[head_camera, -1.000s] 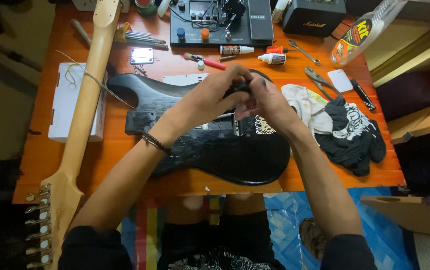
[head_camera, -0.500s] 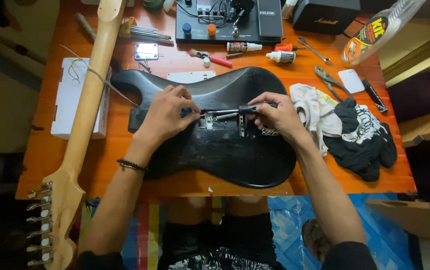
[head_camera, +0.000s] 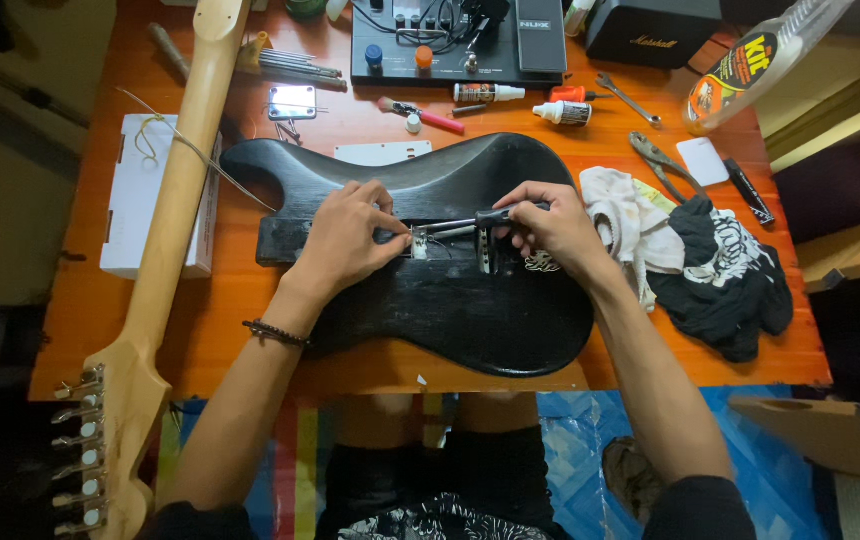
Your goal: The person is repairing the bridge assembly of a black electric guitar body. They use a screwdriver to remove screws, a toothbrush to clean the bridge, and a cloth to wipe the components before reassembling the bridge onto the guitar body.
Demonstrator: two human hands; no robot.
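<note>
Hands, two: left hand [head_camera: 345,240] pinches one guitar body [head_camera: 470,310]; right hand [head_camera: 550,230] grips one screwdriver [head_camera: 460,224].

Both forearms reach forward, converging. Left hand [head_camera: 345,240] fingers pinched together; right hand [head_camera: 555,232] fingers curled closed.

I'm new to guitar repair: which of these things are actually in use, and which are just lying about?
In use:
black guitar body
screwdriver, in the right hand
left hand, steadying at the cavity

Lying about:
detached neck
pliers
rags
small bottles
pedal unit
</note>
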